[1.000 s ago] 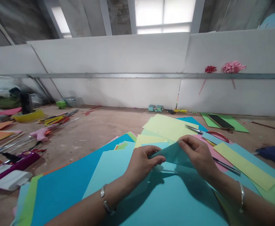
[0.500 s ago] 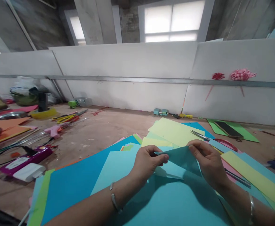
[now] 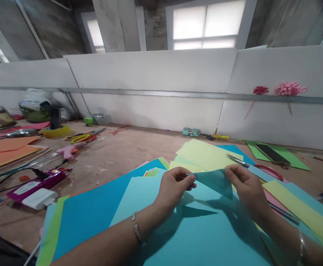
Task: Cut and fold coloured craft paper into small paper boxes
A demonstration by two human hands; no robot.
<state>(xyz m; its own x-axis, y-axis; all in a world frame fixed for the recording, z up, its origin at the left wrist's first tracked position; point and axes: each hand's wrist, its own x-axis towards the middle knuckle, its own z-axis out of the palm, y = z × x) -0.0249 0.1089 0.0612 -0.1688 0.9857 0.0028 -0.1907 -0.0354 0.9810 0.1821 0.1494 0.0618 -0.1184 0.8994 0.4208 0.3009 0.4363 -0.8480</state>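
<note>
A small piece of teal paper (image 3: 216, 181) is stretched between my two hands, tapering toward the left. My left hand (image 3: 176, 186) pinches its narrow left end between thumb and fingers. At the wider right end, my right hand (image 3: 243, 183) grips the upper corner. Both hands hover over a stack of paper whose top sheet is light blue (image 3: 200, 240). A dark shadow of the hands and paper falls on that sheet. Just beyond my right hand lie scissors with red handles (image 3: 269, 171), resting on the papers with their blades pointing left.
Pale yellow sheets (image 3: 209, 155) lie past my hands. To the right are yellow paper strips (image 3: 302, 210) and a phone (image 3: 272, 153) on green paper. On the left sit a purple power strip (image 3: 36, 184), a pink glue gun (image 3: 67, 151) and orange paper (image 3: 10, 151). A white partition (image 3: 150, 74) stands behind.
The view has turned slightly left. The teal paper has tilted, showing a straighter top edge between my hands. Another hand at the far left has gone out of view.
</note>
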